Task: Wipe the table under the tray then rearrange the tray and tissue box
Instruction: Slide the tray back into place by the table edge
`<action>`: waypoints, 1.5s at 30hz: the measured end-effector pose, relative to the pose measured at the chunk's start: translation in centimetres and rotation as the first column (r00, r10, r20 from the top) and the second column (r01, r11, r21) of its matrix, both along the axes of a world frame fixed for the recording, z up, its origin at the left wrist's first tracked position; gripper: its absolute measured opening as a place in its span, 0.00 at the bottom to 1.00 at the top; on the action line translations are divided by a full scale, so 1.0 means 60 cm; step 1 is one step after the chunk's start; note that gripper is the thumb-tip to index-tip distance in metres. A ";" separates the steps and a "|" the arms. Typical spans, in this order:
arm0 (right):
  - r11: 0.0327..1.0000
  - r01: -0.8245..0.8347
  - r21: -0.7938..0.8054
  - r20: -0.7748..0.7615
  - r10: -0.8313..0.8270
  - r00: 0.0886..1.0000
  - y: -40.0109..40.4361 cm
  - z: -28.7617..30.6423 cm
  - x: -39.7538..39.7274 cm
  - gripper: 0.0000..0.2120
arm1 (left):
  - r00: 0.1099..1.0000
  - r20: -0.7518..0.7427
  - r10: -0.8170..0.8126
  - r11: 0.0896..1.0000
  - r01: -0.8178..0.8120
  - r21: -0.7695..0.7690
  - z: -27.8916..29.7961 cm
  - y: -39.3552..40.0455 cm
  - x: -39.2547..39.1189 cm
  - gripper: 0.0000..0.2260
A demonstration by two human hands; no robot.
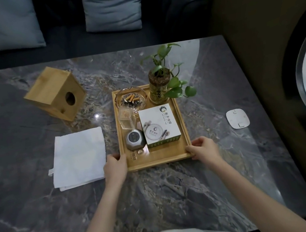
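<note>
A wooden tray (182, 123) rests on the dark marble table (162, 196), right of centre. It carries a glass ashtray (131, 99), a potted plant (158, 86), a white box (160, 125), a toothpick holder and a small grey device. My left hand (116, 166) grips the tray's near left corner, my right hand (203, 149) its near right corner. A wooden tissue box (55, 93) lies tipped on the table at the far left. A folded white cloth (78, 157) lies flat just left of the tray.
A white coaster-like pad (237, 118) sits on the table to the right of the tray. A dark sofa with two grey cushions (112, 4) runs along the far edge. The table's right edge borders a wall with a curved window.
</note>
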State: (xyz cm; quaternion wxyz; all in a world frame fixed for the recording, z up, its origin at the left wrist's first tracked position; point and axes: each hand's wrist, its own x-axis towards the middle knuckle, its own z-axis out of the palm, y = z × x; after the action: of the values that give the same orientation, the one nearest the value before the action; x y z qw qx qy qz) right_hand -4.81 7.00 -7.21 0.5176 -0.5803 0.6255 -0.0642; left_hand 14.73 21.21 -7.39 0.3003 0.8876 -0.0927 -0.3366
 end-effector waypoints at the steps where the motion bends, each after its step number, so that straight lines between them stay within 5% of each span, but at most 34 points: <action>1: 0.998 -0.001 0.062 0.042 -0.001 0.999 -0.001 0.000 0.002 0.13 | 1.000 -0.006 0.016 1.000 -0.016 0.002 -0.002 -0.002 0.000 0.18; 14: 0.995 0.043 0.090 -0.018 -0.041 0.999 -0.033 -0.008 0.063 0.26 | 0.994 0.099 0.044 0.999 -0.044 -0.002 -0.016 -0.028 -0.005 0.32; 22: 0.974 0.015 -0.227 -0.138 -0.047 0.989 -0.011 -0.044 0.078 0.28 | 0.977 0.203 0.061 0.998 -0.054 -0.041 -0.019 -0.030 -0.016 0.27; 45: 0.918 0.112 -0.381 -0.004 -0.123 0.992 -0.129 0.019 -0.058 0.25 | 0.973 0.222 0.067 0.959 -0.001 -0.283 0.028 -0.152 -0.141 0.23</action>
State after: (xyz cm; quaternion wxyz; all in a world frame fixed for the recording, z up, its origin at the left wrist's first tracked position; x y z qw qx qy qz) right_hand -8.27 -0.75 -6.10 0.3817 -0.6319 0.6419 -0.2070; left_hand 6.29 12.07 -5.72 0.4162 0.8704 -0.1582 -0.2100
